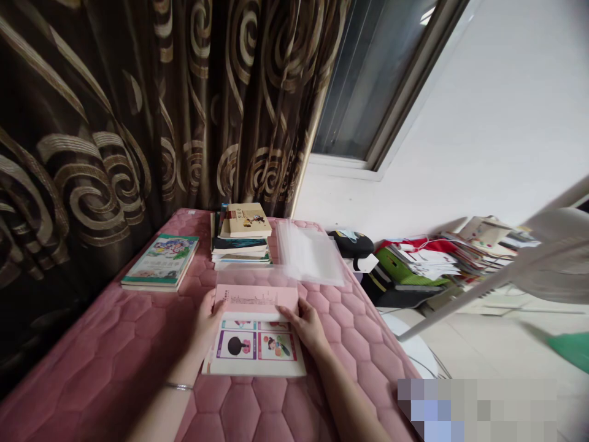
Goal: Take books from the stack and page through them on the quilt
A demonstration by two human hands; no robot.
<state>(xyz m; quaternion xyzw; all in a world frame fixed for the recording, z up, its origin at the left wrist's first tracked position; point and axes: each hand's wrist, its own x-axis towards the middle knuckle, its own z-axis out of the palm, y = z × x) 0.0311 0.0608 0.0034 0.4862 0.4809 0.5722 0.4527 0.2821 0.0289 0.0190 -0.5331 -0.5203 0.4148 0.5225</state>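
- Centrally, the book lay on the pink mattress, directly in front of the person and between both hands.
- Its pink page, printed with small text, covered the upper part; panels of coloured drawings showed below, facing up.
- The left hand gripped the left edge of the book beside the pink page, thumb above; the other fingers were partly hidden.
- The right hand gripped the opposite edge, its thumb resting over the lower border of the pink page. Contact beneath could not be determined.
- This two-sided hold presumably pressed the pink page flat and stopped the book from turning on the soft, quilted surface.
- A strip of clear film projected past the far edge of the book; where it ended underneath could not be determined.
- Clear sheets lay loosely piled beyond the right hand, near the mattress edge, apparently placed within easy reach.
- A stack of mixed books stood just beyond the film, probably set back to leave working room.
- Green-edged books lay farther left, one upon another, well apart from the left hand and roughly aligned for stability.
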